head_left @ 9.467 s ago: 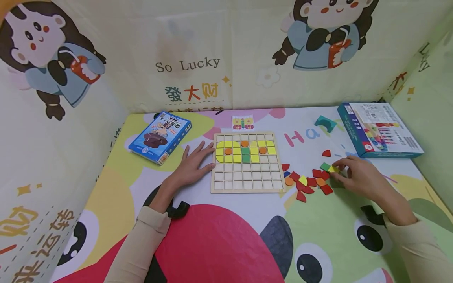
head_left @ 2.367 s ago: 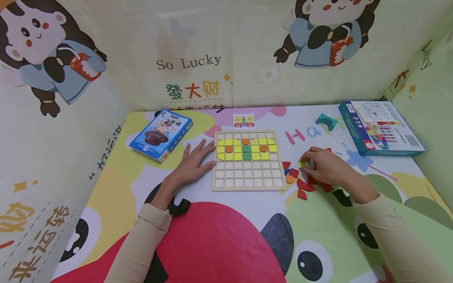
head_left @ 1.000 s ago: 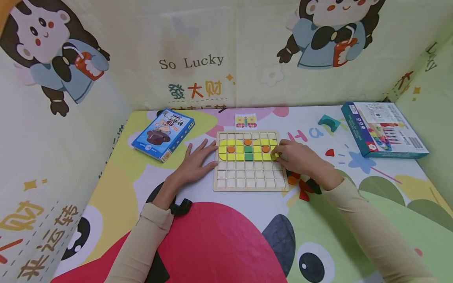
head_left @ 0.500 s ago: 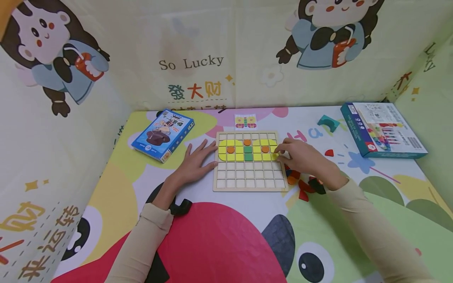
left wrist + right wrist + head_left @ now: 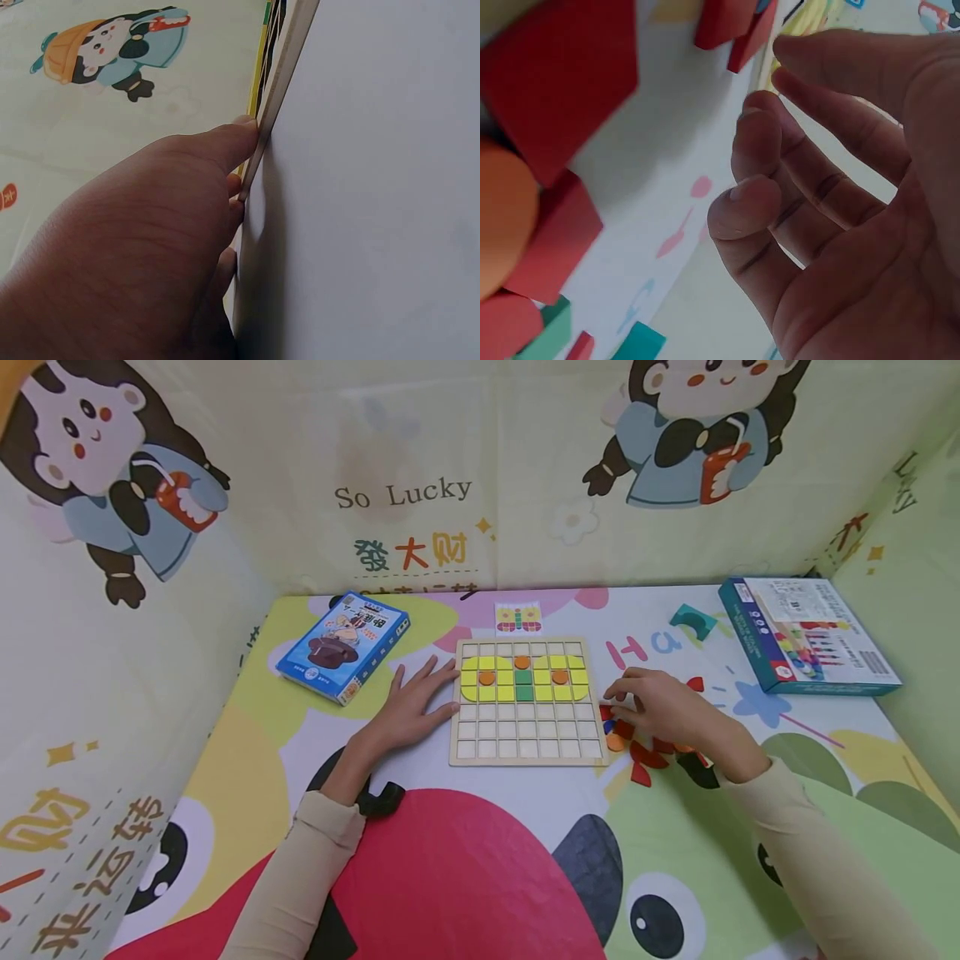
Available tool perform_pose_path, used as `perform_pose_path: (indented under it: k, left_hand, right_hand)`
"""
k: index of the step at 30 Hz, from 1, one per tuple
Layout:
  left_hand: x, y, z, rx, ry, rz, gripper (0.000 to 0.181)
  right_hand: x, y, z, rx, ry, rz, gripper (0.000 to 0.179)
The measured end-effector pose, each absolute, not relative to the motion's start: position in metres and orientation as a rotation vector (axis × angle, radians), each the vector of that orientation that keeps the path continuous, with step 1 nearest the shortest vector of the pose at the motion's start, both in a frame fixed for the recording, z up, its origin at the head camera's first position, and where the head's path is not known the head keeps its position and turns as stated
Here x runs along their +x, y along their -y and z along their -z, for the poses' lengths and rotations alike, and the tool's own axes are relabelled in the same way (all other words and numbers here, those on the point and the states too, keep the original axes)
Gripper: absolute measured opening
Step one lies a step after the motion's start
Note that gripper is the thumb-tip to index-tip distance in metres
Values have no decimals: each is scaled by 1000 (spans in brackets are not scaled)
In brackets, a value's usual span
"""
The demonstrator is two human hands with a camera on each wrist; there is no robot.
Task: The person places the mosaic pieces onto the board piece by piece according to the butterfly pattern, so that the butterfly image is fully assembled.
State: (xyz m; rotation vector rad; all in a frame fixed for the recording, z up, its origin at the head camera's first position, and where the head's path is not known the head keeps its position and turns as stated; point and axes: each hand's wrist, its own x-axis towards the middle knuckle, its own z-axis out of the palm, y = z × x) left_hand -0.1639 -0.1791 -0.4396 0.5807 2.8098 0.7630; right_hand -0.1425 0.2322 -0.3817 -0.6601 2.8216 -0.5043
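A wooden grid board lies mid-table, with yellow, orange and green tiles filling part of its upper rows. A yellow rounded-corner tile sits at the right end of the lowest filled row. My left hand rests flat with spread fingers, thumb and fingertips touching the board's left edge; the left wrist view shows the thumb against the board's side. Just right of the board, my right hand hovers over loose red pieces and orange discs. Its fingers are loosely bent, with nothing between them in the right wrist view.
A small butterfly pattern card lies behind the board. A blue box is at the back left, a larger teal-edged box at the back right. Near that box lies a teal arch-shaped piece. A red piece lies apart.
My right hand took a yellow tile from the loose pieces, set it in the board's right end of the third filled row, let go and drew back right. My left hand stayed at the board's edge.
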Motion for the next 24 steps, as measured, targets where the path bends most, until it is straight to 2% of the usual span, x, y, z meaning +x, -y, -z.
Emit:
perform_pose_path:
  k: [13,24]
  left_hand:
    - [-164,179,441,594,-2812,-776,66]
    - [-164,180,441,604,-2815,-783,67]
  right_hand:
    - [-140,-233,389,-684,-2831,514,24]
    - [-141,-229,389,-616,-2809,545,28]
